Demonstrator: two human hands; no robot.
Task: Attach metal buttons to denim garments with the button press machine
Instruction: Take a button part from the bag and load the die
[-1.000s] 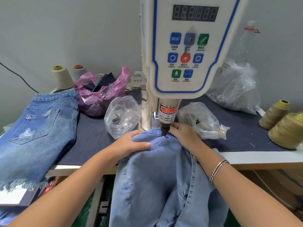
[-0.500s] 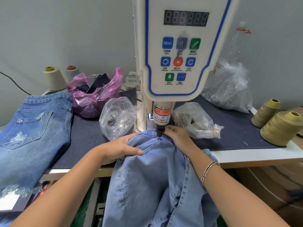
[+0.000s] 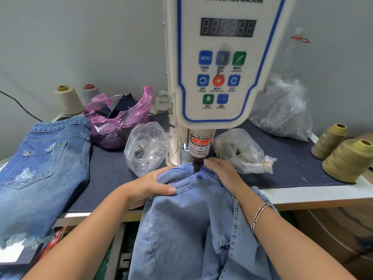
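Note:
A white servo button machine (image 3: 218, 67) stands at the centre, and its black press head (image 3: 196, 165) hangs just above a light blue denim garment (image 3: 191, 229). A red laser dot lies on the garment under the press head. The garment drapes off the table's front edge. My left hand (image 3: 147, 186) grips a fold of the garment left of the press head, thumb on a curved seam. My right hand (image 3: 222, 171) holds the fabric just right of the press head, fingers curled over its edge. No loose button is visible.
A clear bag of metal parts (image 3: 146, 147) sits left of the machine and another clear bag (image 3: 242, 151) right of it. Darker ripped jeans (image 3: 40, 172) lie at the left. A pink bag (image 3: 119, 120), thread cones (image 3: 349, 160) and a large clear bag (image 3: 282, 112) ring the table.
Both hands keep their hold on the garment under the press head. The view has tilted down and left a little; nothing else has visibly moved.

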